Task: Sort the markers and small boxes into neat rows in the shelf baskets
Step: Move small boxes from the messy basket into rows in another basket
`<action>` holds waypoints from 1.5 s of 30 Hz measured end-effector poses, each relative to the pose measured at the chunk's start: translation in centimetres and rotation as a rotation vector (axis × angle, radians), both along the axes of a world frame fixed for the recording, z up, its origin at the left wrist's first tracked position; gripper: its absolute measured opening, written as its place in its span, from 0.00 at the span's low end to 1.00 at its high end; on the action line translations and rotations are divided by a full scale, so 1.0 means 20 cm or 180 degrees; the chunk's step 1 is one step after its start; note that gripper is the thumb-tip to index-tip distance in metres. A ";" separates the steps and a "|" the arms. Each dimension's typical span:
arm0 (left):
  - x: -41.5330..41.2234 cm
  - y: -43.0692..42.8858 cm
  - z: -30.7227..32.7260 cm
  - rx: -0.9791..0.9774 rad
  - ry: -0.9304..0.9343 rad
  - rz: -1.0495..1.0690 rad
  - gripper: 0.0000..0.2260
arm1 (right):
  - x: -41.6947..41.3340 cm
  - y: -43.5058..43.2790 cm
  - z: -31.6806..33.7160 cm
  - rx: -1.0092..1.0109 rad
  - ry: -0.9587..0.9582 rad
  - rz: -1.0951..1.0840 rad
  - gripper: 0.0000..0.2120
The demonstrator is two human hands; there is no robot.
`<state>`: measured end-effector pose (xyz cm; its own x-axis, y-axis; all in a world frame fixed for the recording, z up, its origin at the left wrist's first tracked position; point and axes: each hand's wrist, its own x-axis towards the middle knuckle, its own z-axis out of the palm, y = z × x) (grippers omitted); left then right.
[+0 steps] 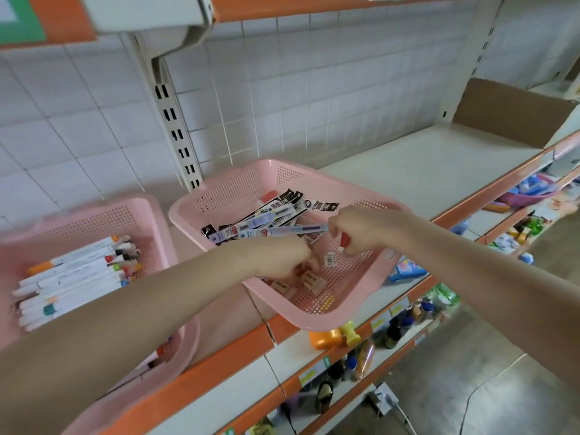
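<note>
so the left hand (282,259) is down in the right pink basket (238,189), fingers curled on a small box (309,273) near its front, spare boxes (284,288) just beside it. right hand (361,230) pinches the end of a long slim packet (282,230) over the basket's middle, black-and-white packets (298,202) piled at its back. markers (72,277) lie in rows in the other pink basket (94,211), left of it

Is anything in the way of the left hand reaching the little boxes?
No, nothing visible. The left hand already curls its fingers onto the small boxes at the pink basket's front. The right hand holds a long packet farther back, clear of them.
</note>
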<state>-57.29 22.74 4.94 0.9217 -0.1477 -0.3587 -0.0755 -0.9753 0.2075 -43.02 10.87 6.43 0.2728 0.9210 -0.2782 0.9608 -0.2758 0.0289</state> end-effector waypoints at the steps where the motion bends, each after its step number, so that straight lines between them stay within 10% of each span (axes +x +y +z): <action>1: 0.00 0.00 0.00 0.0046 -0.0045 0.0005 0.17 | -0.01 0.00 0.00 0.0127 0.0022 0.0006 0.21; 21: -1.19 0.43 0.23 0.0090 -0.3248 0.2678 0.16 | -0.79 0.79 0.28 0.1876 0.0856 0.1291 0.18; 33: -2.51 0.23 0.18 0.0897 -0.3200 0.5184 0.17 | -2.01 1.18 0.19 0.1617 0.1641 0.2854 0.19; 45: -2.92 0.50 0.16 0.0623 -0.1194 0.4629 0.14 | -2.52 1.50 0.03 0.1285 0.1698 0.2758 0.28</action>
